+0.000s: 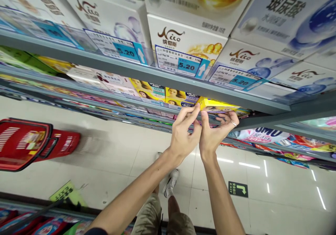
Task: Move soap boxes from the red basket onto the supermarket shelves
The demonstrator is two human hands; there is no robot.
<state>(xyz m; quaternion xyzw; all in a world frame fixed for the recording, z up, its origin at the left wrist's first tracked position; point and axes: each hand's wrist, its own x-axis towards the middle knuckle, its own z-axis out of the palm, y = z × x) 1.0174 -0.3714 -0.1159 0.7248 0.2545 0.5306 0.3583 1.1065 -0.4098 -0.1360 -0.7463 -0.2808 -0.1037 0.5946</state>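
Note:
Both my hands reach up to a shop shelf. My left hand (183,133) has its fingers pressed against the near end of a yellow box (216,105) that lies on the second shelf. My right hand (216,131), with a ring on one finger, cups the same box from below, fingers curled round its underside. The box sits partly tucked under the grey shelf rail (168,79). Beside it to the left stands a row of yellow boxes with faces printed on them (157,91).
White Nice-brand boxes (183,39) fill the top shelf above blue 5.20 price tags (187,66). A red shopping basket (28,142) stands on the tiled floor at the left. Green exit arrows (237,188) mark the floor. My legs and shoes (170,182) show below.

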